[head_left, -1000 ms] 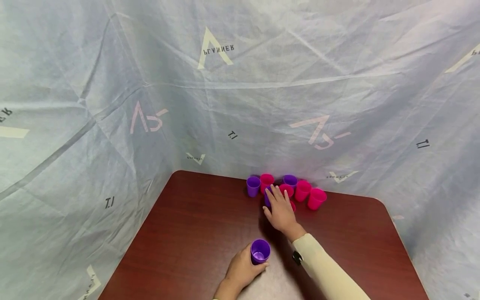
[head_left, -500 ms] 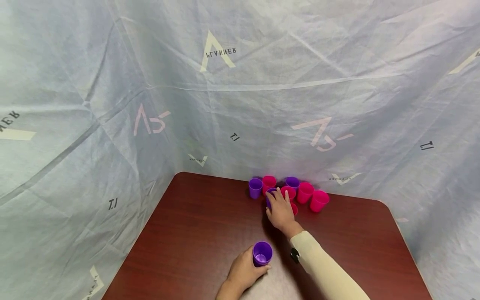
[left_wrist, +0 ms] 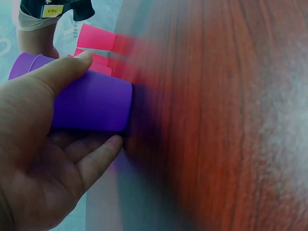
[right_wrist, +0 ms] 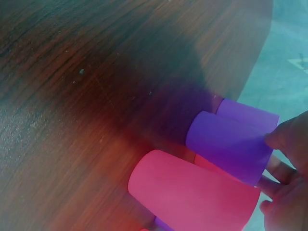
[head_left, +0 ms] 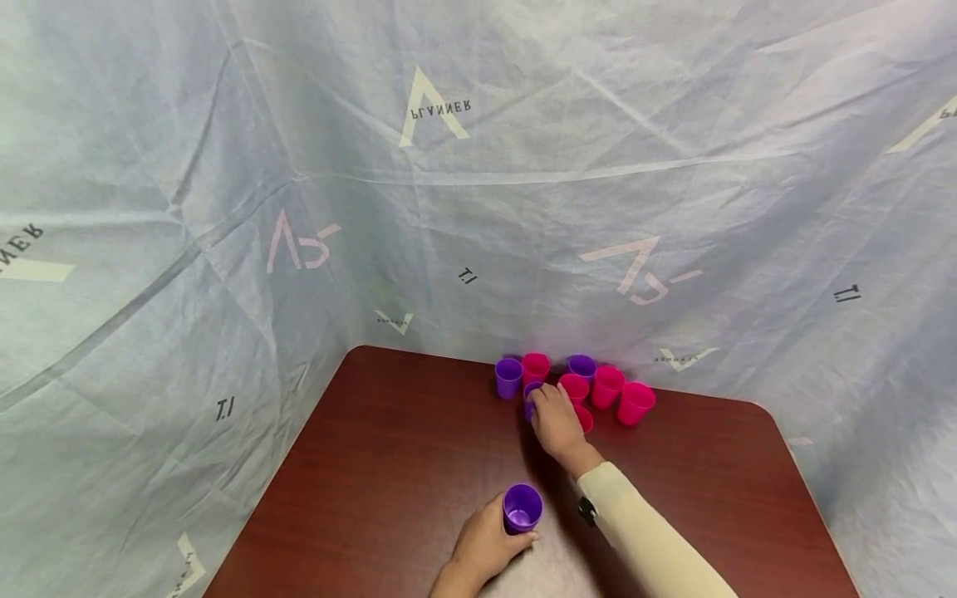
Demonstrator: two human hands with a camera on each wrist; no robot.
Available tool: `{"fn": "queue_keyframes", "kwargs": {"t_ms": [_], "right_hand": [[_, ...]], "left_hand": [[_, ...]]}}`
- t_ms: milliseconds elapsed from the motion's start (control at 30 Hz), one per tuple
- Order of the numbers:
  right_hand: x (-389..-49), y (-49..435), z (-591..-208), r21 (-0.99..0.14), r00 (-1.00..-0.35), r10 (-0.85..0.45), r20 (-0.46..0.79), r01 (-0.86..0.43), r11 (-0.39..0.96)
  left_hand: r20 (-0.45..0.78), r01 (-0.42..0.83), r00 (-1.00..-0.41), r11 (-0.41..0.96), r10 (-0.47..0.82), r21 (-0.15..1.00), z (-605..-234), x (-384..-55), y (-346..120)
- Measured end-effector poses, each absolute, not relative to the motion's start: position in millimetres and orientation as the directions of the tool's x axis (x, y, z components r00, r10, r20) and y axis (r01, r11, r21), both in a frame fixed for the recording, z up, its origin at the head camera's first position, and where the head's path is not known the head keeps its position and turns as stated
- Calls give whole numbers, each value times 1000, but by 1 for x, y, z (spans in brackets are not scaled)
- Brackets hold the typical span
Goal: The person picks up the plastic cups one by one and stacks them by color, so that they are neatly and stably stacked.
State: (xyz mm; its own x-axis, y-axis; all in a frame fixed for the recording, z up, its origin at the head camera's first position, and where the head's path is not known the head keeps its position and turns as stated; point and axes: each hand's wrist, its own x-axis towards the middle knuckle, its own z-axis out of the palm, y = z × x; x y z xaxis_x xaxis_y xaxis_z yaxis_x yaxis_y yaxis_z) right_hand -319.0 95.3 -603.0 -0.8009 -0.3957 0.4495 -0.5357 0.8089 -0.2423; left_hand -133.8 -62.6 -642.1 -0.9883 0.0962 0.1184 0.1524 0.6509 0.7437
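Note:
Near the front of the table, my left hand [head_left: 482,546] grips a purple cup [head_left: 522,507], mouth up. In the left wrist view, thumb and fingers lie on either side of the purple cup [left_wrist: 94,103]; a second rim line near its mouth suggests nested cups. Farther back, my right hand [head_left: 559,422] pinches the rim of another purple cup [head_left: 529,409], partly hidden by the fingers. The right wrist view shows this purple cup [right_wrist: 228,144] standing on the table beside a pink cup [right_wrist: 192,192], with the thumb at its rim.
Around the right hand stand more upright cups: a purple cup [head_left: 509,378] at the left, a pink cup [head_left: 535,367], a purple cup [head_left: 582,365] behind, and several pink ones, including a pink cup [head_left: 635,404] at the right. A grey printed sheet [head_left: 478,208] hangs behind the brown table [head_left: 374,465].
The right hand's spread fingers have drawn in and closed on the purple cup's rim. The left hand keeps its grip on its cup. The head view has shifted slightly.

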Motion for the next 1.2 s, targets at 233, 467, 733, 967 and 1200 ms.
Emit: {"fn": "queue_keyframes", "kwargs": {"t_ms": [233,467,733,967,1200], "right_hand": [[-315,94,-598,-287,-802,-384,458,-542,789],[-314,96,-597,-351,-860,-353,368,-480,804],[-301,96,-583,-427,-864,-346,367,-487,762],[-289,92,-568,-465,-825,-338,453,-542,700],[-276,94,-558,-474,-792,-402,459,-601,643]], "left_hand": [[134,165,-986,647,96,744,-644,-134,-62],[123,153,-988,649,92,745,-643,-134,-61],[133,167,-986,648,102,743,-645,-131,-62],[139,175,-985,633,106,754,-645,-129,-62],[154,183,-983,651,102,737,-645,-131,-62]]}}
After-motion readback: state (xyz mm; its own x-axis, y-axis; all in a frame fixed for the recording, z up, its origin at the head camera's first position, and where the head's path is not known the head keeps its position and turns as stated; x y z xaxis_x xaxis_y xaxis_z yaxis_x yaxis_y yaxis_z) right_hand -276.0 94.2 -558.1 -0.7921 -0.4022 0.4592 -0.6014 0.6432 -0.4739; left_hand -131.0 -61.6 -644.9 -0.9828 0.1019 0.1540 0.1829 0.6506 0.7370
